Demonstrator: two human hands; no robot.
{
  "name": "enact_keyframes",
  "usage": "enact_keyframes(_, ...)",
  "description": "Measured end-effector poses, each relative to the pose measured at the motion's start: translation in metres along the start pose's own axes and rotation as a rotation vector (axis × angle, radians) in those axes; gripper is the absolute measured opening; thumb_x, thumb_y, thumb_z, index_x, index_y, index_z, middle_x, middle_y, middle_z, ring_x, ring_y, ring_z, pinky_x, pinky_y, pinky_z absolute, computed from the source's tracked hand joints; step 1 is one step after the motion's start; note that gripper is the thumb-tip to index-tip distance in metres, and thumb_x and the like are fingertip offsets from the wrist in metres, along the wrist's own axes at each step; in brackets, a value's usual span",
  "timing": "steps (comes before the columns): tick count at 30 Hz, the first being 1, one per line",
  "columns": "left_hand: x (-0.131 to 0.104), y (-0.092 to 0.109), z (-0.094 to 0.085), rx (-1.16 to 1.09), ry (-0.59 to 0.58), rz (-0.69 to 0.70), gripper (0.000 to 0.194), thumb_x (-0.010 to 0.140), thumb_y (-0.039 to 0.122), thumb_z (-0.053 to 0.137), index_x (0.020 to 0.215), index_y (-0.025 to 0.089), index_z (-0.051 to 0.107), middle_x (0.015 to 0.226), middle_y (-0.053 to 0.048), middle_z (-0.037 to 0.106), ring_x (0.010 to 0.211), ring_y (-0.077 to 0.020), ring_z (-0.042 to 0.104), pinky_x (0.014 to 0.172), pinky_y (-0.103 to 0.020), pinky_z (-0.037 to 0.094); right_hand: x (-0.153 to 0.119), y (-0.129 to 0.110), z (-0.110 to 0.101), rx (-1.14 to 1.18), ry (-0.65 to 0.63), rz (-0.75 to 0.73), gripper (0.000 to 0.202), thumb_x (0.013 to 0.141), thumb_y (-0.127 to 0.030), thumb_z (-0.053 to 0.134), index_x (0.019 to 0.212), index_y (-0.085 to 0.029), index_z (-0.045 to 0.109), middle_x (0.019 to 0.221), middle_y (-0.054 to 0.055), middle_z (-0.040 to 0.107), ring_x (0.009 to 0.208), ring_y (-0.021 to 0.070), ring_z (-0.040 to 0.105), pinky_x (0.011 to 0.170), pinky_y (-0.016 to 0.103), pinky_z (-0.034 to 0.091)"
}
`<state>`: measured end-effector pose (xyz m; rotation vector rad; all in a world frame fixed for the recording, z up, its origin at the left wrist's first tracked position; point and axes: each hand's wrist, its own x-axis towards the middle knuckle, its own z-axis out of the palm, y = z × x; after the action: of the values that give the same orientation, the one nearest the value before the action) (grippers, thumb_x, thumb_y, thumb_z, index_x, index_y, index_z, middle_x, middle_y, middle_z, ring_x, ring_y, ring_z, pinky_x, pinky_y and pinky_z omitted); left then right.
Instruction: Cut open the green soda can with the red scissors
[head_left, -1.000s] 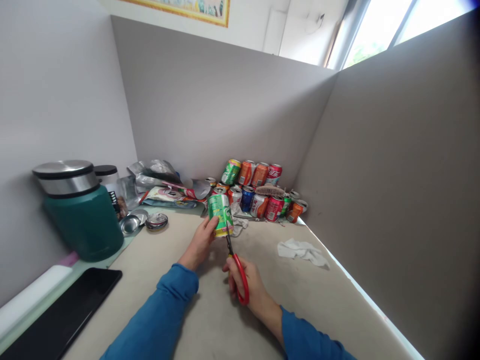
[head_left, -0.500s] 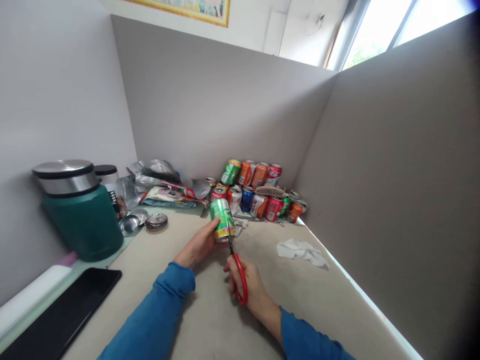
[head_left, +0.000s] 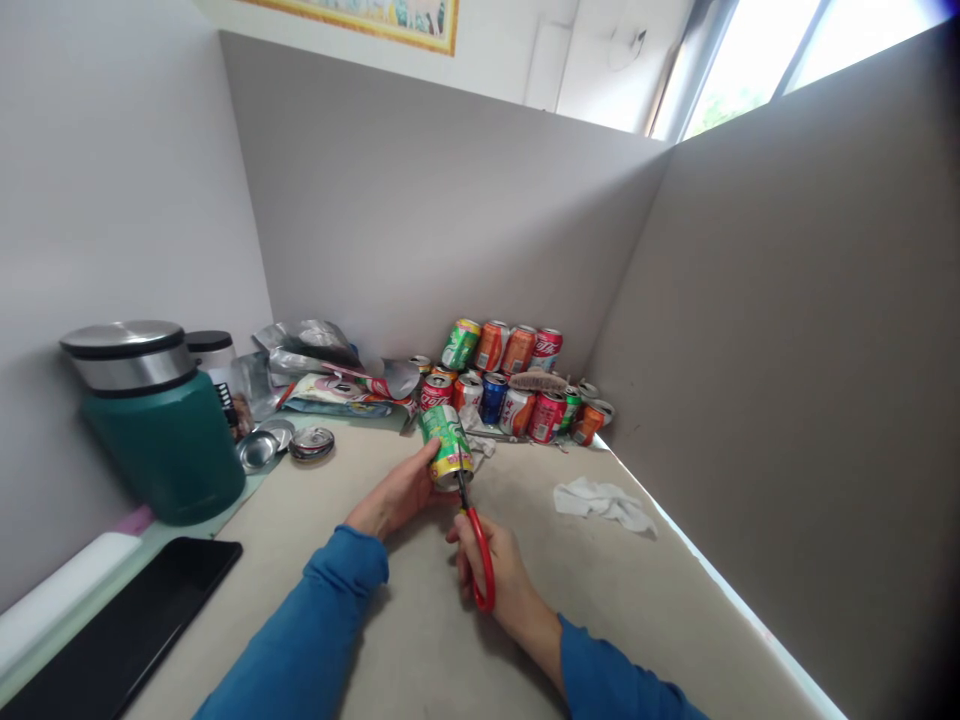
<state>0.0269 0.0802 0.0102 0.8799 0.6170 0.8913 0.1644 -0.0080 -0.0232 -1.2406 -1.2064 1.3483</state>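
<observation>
My left hand [head_left: 406, 488] is closed around a green and yellow drink can [head_left: 445, 438], held above the table and tilted so its open lower end faces me. In my right hand [head_left: 501, 570] are red-handled scissors [head_left: 484, 575], with my fingers in and around the handles. The dark blades point away from me and lie against the can's near side, by its lower rim. How far the blades are apart, I cannot tell. Behind the held can, more drink cans [head_left: 517, 409] stand in stacked rows.
A teal jar [head_left: 169, 445] with a steel lid stands at the left, near a black phone-like slab [head_left: 135, 620]. Cut can ends [head_left: 311, 444] and metal sheets [head_left: 311, 345] lie beyond it. A white cloth [head_left: 606, 507] is at the right. Grey partitions [head_left: 442, 200] enclose the table.
The can has tipped and dropped slightly, so its open lower end shows more. My left hand turned a little with it; the scissors have hardly moved.
</observation>
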Motion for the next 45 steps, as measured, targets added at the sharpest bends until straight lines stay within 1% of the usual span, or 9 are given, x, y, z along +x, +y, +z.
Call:
enact_keyframes(4, 0.000, -0.002, -0.002, 0.034, -0.010, -0.039, 0.047, 0.095, 0.052, 0.045, 0.103, 0.013, 0.069, 0.094, -0.013, 0.074, 0.079, -0.0210, 0.069, 0.070, -0.032, 0.056, 0.000, 0.001, -0.001, 0.014, -0.005, 0.004, 0.067, 0.069, -0.085, 0.053, 0.078, -0.019, 0.055, 0.042, -0.008, 0.047, 0.030, 0.0076, 0.039, 0.030, 0.018, 0.033)
enact_keyframes(11, 0.000, -0.001, -0.002, 0.065, -0.031, -0.122, 0.055, 0.097, 0.055, 0.036, 0.102, 0.011, 0.068, 0.084, -0.012, 0.074, 0.062, -0.0170, 0.068, 0.065, -0.027, 0.055, 0.005, 0.005, -0.002, 0.012, -0.003, 0.008, 0.067, 0.071, -0.085, 0.051, 0.079, -0.019, 0.054, 0.041, -0.009, 0.047, 0.028, 0.0077, 0.039, 0.030, 0.018, 0.033)
enact_keyframes(18, 0.002, -0.003, -0.003, 0.091, -0.011, -0.120, 0.056, 0.095, 0.058, 0.039, 0.103, 0.011, 0.069, 0.084, -0.012, 0.074, 0.061, -0.0174, 0.068, 0.066, -0.028, 0.055, 0.011, 0.009, -0.006, 0.051, -0.033, 0.008, 0.071, 0.070, -0.088, 0.048, 0.077, -0.018, 0.055, 0.041, -0.007, 0.050, 0.030, 0.0093, 0.045, 0.032, 0.019, 0.034)
enact_keyframes(24, 0.001, 0.001, 0.001, 0.097, 0.056, -0.108, 0.054, 0.093, 0.058, 0.044, 0.099, 0.011, 0.068, 0.081, -0.010, 0.073, 0.058, -0.0161, 0.065, 0.065, -0.028, 0.055, 0.014, 0.003, -0.004, 0.041, -0.040, 0.027, 0.081, 0.061, -0.095, 0.045, 0.078, -0.016, 0.056, 0.046, -0.004, 0.056, 0.029, 0.0087, 0.045, 0.030, 0.019, 0.032)
enact_keyframes(26, 0.001, 0.002, 0.003, 0.099, 0.081, -0.108, 0.053, 0.093, 0.059, 0.044, 0.097, 0.011, 0.068, 0.079, -0.010, 0.073, 0.057, -0.0161, 0.065, 0.065, -0.028, 0.055, 0.014, 0.002, -0.005, 0.050, -0.061, 0.015, 0.081, 0.062, -0.094, 0.045, 0.079, -0.016, 0.056, 0.050, -0.003, 0.058, 0.030, 0.0083, 0.045, 0.030, 0.019, 0.031)
enact_keyframes(32, 0.003, 0.000, 0.003, 0.003, 0.091, -0.003, 0.040, 0.094, 0.049, 0.050, 0.106, 0.014, 0.066, 0.097, -0.010, 0.074, 0.082, -0.0209, 0.071, 0.070, -0.031, 0.057, 0.012, 0.004, -0.009, 0.069, -0.139, -0.039, 0.075, 0.072, -0.088, 0.047, 0.086, -0.015, 0.056, 0.060, -0.001, 0.062, 0.033, 0.0075, 0.048, 0.032, 0.019, 0.033)
enact_keyframes(39, 0.001, 0.001, 0.004, -0.076, 0.138, 0.090, 0.029, 0.092, 0.039, 0.057, 0.108, 0.016, 0.064, 0.096, -0.010, 0.074, 0.079, -0.0217, 0.071, 0.064, -0.031, 0.057, 0.010, 0.003, -0.011, 0.043, -0.211, -0.101, 0.070, 0.077, -0.084, 0.047, 0.089, -0.016, 0.056, 0.065, 0.000, 0.062, 0.037, 0.0074, 0.048, 0.036, 0.019, 0.034)
enact_keyframes(43, 0.000, 0.003, 0.007, -0.130, 0.146, 0.191, 0.025, 0.090, 0.033, 0.061, 0.110, 0.017, 0.063, 0.093, -0.008, 0.074, 0.078, -0.0213, 0.071, 0.068, -0.034, 0.058, 0.010, 0.006, -0.014, 0.014, -0.235, -0.130, 0.064, 0.084, -0.078, 0.045, 0.092, -0.016, 0.058, 0.071, 0.001, 0.063, 0.039, 0.0068, 0.048, 0.038, 0.020, 0.035)
enact_keyframes(45, 0.000, 0.003, 0.006, -0.143, 0.132, 0.209, 0.026, 0.089, 0.032, 0.063, 0.111, 0.018, 0.063, 0.095, -0.008, 0.073, 0.080, -0.0220, 0.071, 0.070, -0.036, 0.058, 0.010, 0.008, -0.015, -0.001, -0.246, -0.146, 0.061, 0.087, -0.075, 0.045, 0.094, -0.016, 0.058, 0.075, 0.002, 0.065, 0.041, 0.0068, 0.049, 0.040, 0.020, 0.036)
